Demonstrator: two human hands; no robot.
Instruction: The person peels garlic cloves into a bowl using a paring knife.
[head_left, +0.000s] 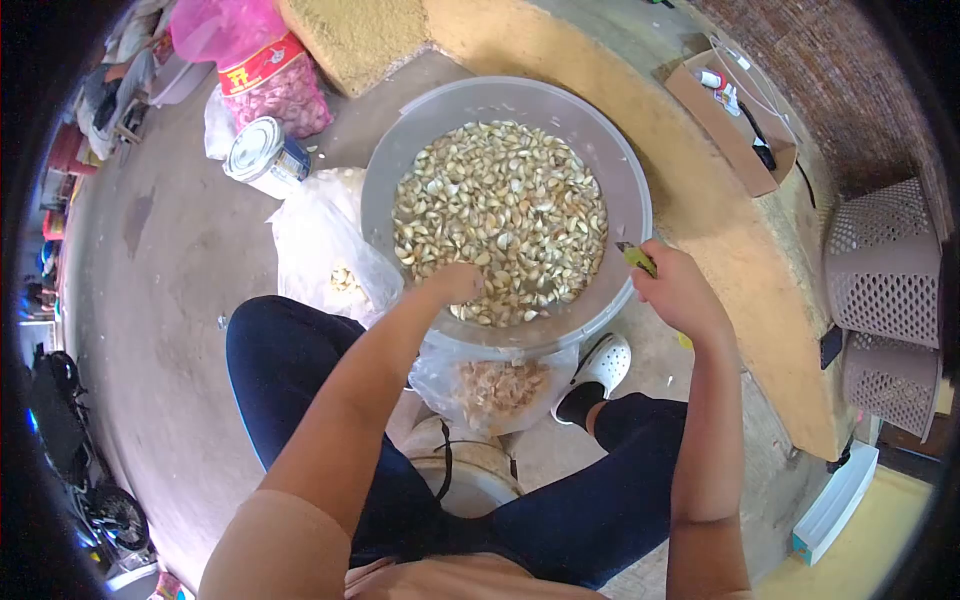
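Observation:
A wide grey plastic basin (pixel 630 190) holds a mass of garlic cloves (pixel 505 200) that look wet, in water. My left hand (pixel 460 284) reaches over the near rim and touches the cloves at the lower left. Its fingers are bunched and point down; whatever they grip is hidden. Beside the basin's right rim, my right hand (pixel 672 290) is closed around a yellow-green utility knife (pixel 638 260), its dark tip pointing up and left toward the basin.
A clear bag of peelings (pixel 500 392) lies below the basin. Left are a white bag with peeled cloves (pixel 345 282), a paint can (pixel 268 155) and a pink garlic sack (pixel 285 95). A yellow ledge (pixel 700 200) carries a cardboard box (pixel 722 130). Perforated baskets (pixel 885 265) stand right.

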